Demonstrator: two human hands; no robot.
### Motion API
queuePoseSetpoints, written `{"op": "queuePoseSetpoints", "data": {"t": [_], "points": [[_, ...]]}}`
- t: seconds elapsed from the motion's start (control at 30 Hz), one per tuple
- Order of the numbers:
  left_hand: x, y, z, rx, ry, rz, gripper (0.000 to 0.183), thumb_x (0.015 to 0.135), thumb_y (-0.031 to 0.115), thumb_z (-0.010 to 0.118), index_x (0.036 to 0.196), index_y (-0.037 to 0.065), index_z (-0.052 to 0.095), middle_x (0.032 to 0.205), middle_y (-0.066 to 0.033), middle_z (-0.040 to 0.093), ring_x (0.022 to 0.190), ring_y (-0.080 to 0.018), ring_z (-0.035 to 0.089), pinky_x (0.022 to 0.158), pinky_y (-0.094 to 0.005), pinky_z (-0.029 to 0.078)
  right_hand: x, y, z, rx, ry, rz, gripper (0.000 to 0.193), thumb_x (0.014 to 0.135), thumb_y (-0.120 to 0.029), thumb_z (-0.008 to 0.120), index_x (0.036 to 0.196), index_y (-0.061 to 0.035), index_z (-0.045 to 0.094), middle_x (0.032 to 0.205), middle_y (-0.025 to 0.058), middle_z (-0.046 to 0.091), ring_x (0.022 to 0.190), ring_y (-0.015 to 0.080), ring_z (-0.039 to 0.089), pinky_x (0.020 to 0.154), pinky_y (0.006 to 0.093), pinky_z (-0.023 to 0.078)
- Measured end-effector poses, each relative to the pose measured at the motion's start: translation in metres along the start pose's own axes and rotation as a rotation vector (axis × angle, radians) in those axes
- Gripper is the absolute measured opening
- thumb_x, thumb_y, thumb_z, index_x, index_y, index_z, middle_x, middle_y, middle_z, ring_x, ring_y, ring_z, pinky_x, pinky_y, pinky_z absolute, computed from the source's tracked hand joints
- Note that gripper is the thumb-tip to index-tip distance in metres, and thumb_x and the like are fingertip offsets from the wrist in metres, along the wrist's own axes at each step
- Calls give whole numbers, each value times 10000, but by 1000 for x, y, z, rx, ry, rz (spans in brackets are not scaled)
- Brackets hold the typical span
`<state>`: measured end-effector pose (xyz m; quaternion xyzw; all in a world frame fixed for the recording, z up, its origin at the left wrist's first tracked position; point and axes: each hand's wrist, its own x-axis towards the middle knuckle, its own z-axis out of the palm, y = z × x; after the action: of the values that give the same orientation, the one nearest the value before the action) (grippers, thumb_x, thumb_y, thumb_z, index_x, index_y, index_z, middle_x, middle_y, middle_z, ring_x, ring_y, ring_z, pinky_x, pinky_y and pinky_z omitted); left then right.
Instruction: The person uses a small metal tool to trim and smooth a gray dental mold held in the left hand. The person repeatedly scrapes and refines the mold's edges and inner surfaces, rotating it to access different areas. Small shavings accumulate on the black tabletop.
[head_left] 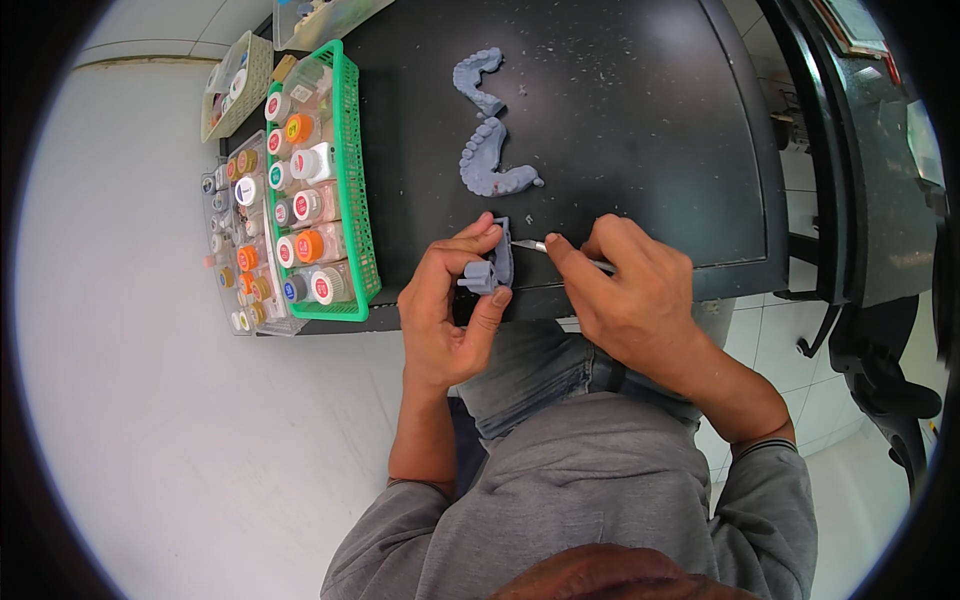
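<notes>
Between the thumb and fingers of my left hand (448, 300) is a grey-blue dental model piece (504, 252), with a blocky stepped part (478, 277) beside its long flat side. My right hand (630, 290) grips a slim metal craft knife (528, 244). The blade's tip is at the model's right edge; whether it touches cannot be made out. Just beyond my hands lie two more grey-blue dental models on the black table: a curved arch with teeth (490, 162) and, farther off, a smaller arch (477, 78).
A green basket (352, 200) of capped bottles stands at the left of the black table (640, 120), with a clear tray of small jars (250, 240) beside it. White crumbs dot the tabletop. A cream basket (232, 100) is at far left, a black chair (885, 390) at right.
</notes>
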<state>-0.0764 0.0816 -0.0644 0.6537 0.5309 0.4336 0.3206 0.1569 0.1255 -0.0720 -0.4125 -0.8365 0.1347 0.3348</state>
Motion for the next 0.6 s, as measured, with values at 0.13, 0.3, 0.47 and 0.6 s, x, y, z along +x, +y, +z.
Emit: {"op": "queuePoseSetpoints", "data": {"t": [0.13, 0.3, 0.47, 0.6], "points": [[1, -5, -1, 5, 6, 0, 258, 956, 49, 834, 1132, -30, 663, 1314, -248, 778, 1408, -445, 693, 1175, -500, 531, 3, 0, 3, 37, 8, 23, 199, 896, -112, 806, 1088, -66, 824, 871, 21, 511, 698, 153, 601, 522, 318, 476], [4, -12, -2, 12, 6, 2, 261, 953, 46, 837, 1134, -26, 664, 1313, -242, 780, 1406, -443, 695, 1171, -500, 533, 5, 4, 9, 53, 19, 18, 200, 877, -111, 832, 1072, -67, 829, 851, 14, 503, 693, 145, 601, 515, 317, 461], [7, -17, -2, 0, 6, 0, 261, 947, 32, 836, 1136, -23, 664, 1316, -241, 779, 1408, -441, 694, 1173, -501, 532, 7, 7, 13, 44, 16, 17, 188, 885, -113, 832, 1067, -67, 830, 850, 13, 503, 689, 140, 595, 509, 314, 451], [8, -18, -1, -1, 8, 0, 262, 946, 28, 836, 1136, -25, 663, 1316, -244, 777, 1409, -442, 692, 1178, -503, 529, 8, 9, 14, 46, 20, 19, 186, 889, -112, 831, 1069, -67, 832, 852, 14, 505, 690, 140, 595, 509, 312, 451]]}}
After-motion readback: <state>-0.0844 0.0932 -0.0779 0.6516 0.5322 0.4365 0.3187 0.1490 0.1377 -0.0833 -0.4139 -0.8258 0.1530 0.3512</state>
